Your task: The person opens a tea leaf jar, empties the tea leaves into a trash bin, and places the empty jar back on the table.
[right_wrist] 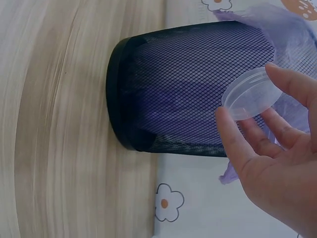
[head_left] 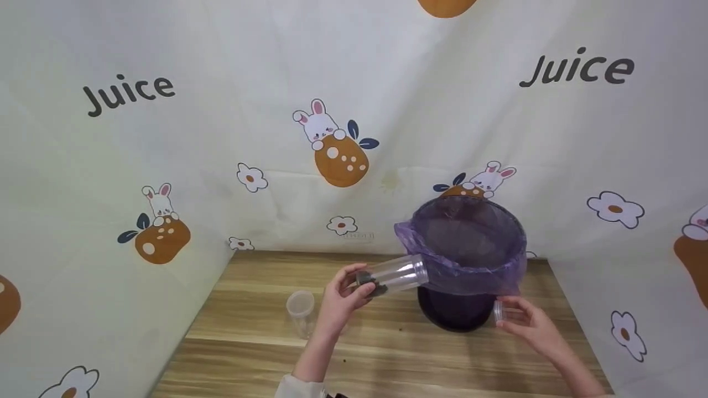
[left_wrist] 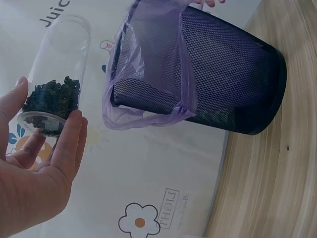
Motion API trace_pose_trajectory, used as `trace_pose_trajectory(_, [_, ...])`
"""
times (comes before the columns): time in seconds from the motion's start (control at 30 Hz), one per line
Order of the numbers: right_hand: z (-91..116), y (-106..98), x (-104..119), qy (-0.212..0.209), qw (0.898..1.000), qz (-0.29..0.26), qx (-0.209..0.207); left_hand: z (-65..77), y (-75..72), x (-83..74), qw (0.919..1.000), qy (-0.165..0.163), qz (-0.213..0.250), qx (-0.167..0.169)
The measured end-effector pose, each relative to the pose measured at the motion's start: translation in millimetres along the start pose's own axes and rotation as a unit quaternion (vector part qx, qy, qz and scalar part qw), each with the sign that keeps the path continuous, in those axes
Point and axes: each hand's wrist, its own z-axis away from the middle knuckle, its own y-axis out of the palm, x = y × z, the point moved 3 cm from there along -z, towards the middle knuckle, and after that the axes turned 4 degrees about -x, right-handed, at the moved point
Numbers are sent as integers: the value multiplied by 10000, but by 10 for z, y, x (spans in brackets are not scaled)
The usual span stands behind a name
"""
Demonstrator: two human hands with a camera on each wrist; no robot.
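My left hand (head_left: 344,301) grips a clear plastic jar (head_left: 399,275) by its base and tilts it, its mouth towards the bin. Dark, crinkled dry leaves (left_wrist: 53,97), perhaps tea, lie at the jar's bottom end. With thumb and fingertips, my right hand (head_left: 531,326) pinches a clear round lid (right_wrist: 251,94) beside the bin's lower right. The black mesh bin (right_wrist: 183,89) stands upright on the table, lined with a purple plastic bag (head_left: 470,279) folded over its rim. The jar's mouth end overlaps the bag's left edge in the head view; whether they touch, I cannot tell.
Left of my left hand, another clear container (head_left: 301,312) with a whitish lid stands on the wood-grain table (head_left: 249,354). A couple of small dark specks lie on the tabletop. Printed cloth (head_left: 221,127) with rabbits and flowers encloses the back and sides.
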Motion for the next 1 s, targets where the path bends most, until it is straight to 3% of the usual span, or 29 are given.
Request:
trace_pose_trajectory(0.2, [-4, -48, -128, 537, 9978, 400, -28, 1, -9, 4, 10000, -20, -58, 27])
trace_pose_trajectory(0.8, [-2, -108, -428, 1013, 9865, 1234, -350, 12, -34, 9, 9999, 50, -91, -49])
trace_pose_trajectory(0.9, [-3, -116, -476, 1106, 9822, 1467, -382, 13, -35, 10, 10000, 3, -73, -65])
trace_pose_trajectory(1.0, [-2, -131, -524, 1166, 9714, 2016, -467, 19, -39, 11, 9999, -37, -86, -76])
